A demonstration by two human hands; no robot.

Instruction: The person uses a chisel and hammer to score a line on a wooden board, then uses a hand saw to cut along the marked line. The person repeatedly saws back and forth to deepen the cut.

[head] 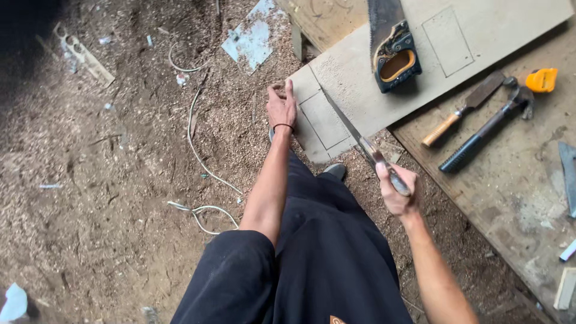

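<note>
One view only, from the camera on my head, facing steeply down over my dark trousers to a sawdust-covered floor (120, 198). My left hand (281, 108) and right hand (396, 191) sit mid-frame, at arm's reach from the lens. A flat board (456, 36) runs out of frame at upper right; a wooden platform (516, 180) fills the right edge. No second view exists to compare coverage.
</note>
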